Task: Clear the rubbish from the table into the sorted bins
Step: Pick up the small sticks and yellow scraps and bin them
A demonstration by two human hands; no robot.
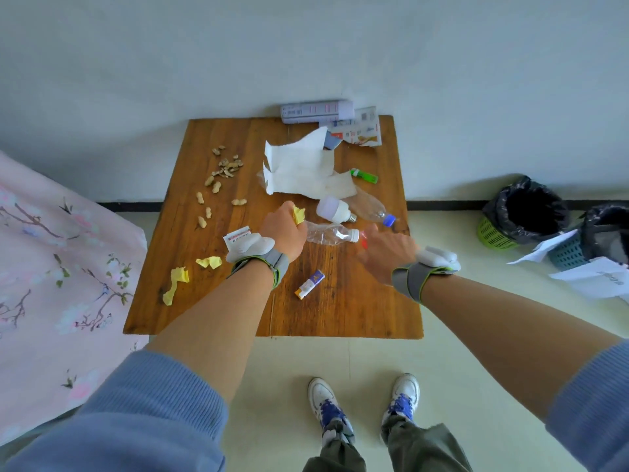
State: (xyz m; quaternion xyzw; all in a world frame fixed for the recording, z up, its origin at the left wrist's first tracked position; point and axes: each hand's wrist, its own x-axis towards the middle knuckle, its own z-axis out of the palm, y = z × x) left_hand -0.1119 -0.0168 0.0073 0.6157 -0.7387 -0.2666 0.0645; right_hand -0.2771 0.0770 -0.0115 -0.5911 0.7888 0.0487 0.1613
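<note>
My left hand (pixel 283 229) is closed around a yellow scrap (pixel 298 214) above the middle of the wooden table (pixel 238 301). My right hand (pixel 386 253) hovers just right of a crushed clear bottle (pixel 328 234), fingers apart, with something small and red (pixel 364 239) under its fingertips; whether it holds that is unclear. A white light bulb (pixel 334 210), a second bottle with a blue cap (pixel 372 207), white paper towels (pixel 303 168), a green lighter (pixel 364 175) and peanuts (pixel 218 185) lie on the table.
More yellow scraps (pixel 177 284) and a small orange-white tube (pixel 309 284) lie near the front edge. Packaging (pixel 357 131) sits at the back. Two bag-lined bins, green (pixel 524 212) and blue-grey (pixel 599 240), stand on the floor at right with papers (pixel 592 274). A floral bedcover (pixel 51 267) is at left.
</note>
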